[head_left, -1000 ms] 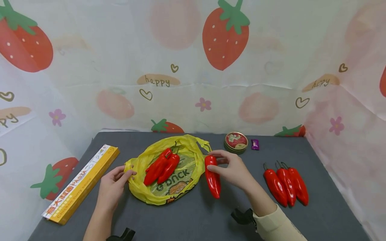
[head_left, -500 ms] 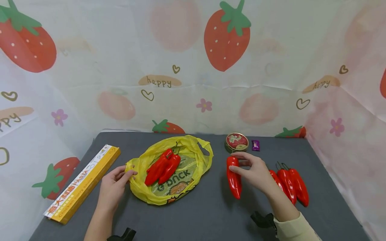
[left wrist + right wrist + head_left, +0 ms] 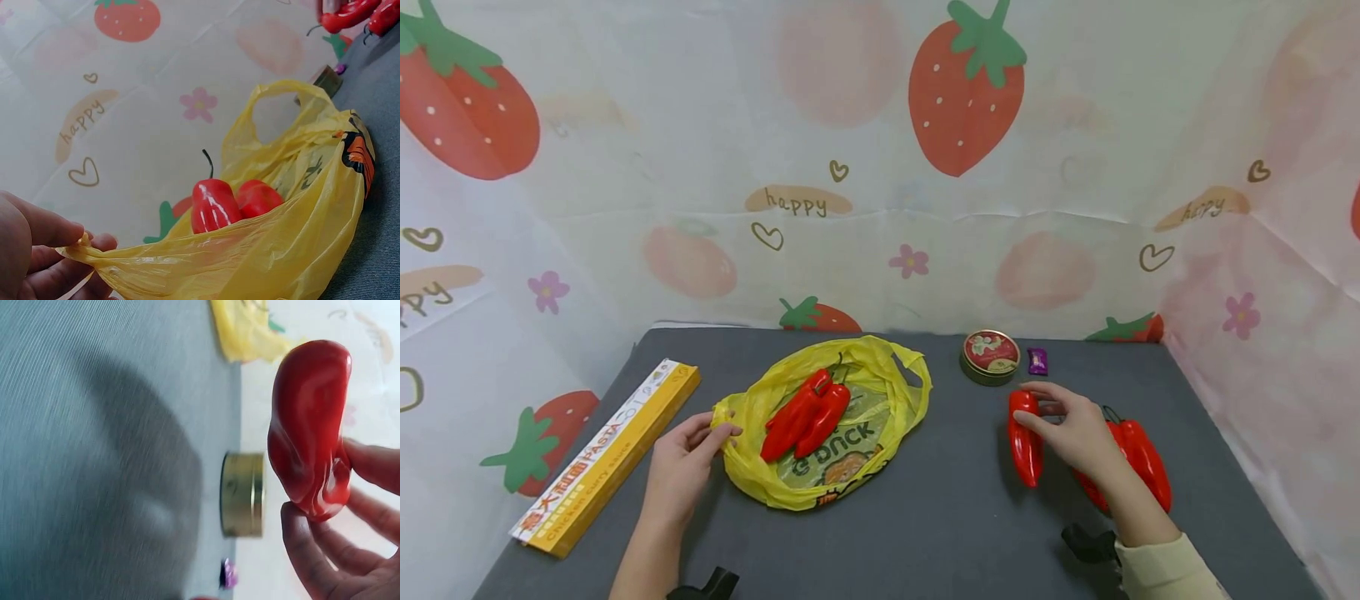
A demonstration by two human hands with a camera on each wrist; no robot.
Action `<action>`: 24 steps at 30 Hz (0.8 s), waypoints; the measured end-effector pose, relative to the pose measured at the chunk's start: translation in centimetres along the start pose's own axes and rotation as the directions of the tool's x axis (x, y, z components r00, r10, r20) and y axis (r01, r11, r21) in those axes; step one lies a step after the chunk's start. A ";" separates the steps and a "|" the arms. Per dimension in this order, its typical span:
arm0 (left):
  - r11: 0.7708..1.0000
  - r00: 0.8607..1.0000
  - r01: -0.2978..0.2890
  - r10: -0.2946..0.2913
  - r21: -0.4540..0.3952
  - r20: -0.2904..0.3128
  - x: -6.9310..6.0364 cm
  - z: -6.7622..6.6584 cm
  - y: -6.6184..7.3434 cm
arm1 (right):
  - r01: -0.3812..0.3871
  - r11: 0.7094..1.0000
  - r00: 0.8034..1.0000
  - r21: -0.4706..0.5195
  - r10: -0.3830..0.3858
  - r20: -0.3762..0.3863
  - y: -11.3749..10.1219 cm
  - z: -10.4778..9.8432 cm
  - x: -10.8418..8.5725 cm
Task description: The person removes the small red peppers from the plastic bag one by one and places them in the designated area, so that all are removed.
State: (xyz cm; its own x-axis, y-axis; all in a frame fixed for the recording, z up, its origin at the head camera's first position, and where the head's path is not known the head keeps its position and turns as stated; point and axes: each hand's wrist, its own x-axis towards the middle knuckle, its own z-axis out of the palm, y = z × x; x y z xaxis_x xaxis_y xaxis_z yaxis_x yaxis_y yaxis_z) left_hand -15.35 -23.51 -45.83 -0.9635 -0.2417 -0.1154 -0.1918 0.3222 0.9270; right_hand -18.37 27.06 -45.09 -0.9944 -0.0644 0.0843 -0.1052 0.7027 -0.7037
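A red chili pepper [image 3: 1026, 450] hangs tip-down from my right hand [image 3: 1075, 429], pinched near its stem end between thumb and fingers. In the right wrist view this pepper [image 3: 309, 419] shows clear of the table, its shadow on the cloth. My left hand [image 3: 685, 467] pinches the left edge of a yellow plastic bag [image 3: 745, 467]. The bag is spread wide, with red peppers [image 3: 805, 412] lying inside. From the left wrist view, the bag's edge [image 3: 144, 259] is stretched from the fingertips. More red peppers [image 3: 1142, 458] lie at the right, partly hidden behind the right hand and forearm.
A round tin [image 3: 990, 358] with a red lid stands at the back, beside a small purple wrapped candy [image 3: 1037, 362]. A long yellow and white pasta box [image 3: 610, 458] lies at the left. Dark grey cloth [image 3: 887, 542] covers the table, with a strawberry-printed curtain [image 3: 880, 167] behind.
My right hand has carried the pepper rightward, from beside the bag's right edge toward the peppers lying at the right. My left hand has kept its hold on the bag.
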 end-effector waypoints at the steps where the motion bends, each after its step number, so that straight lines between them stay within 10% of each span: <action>1: 1.000 1.000 0.000 0.000 -0.002 0.002 0.0 0.0 0.0 | 0.001 1.000 1.000 -0.012 -0.001 0.003 0.4 -0.1 0.0; 24: 0.999 1.000 -0.030 0.030 -0.025 0.003 -0.2 0.0 -0.3 | 0.092 0.966 0.996 -0.242 -0.086 0.037 3.6 -0.3 -1.2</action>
State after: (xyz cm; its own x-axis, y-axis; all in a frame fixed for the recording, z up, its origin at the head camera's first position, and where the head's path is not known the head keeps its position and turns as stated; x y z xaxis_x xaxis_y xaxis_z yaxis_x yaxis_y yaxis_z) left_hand -15.11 -23.51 -46.10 -0.9694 -0.2289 -0.0881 -0.1577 0.3064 0.9387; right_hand -17.54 29.88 -47.53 -0.9814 -0.1509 0.1182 -0.1902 0.8442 -0.5011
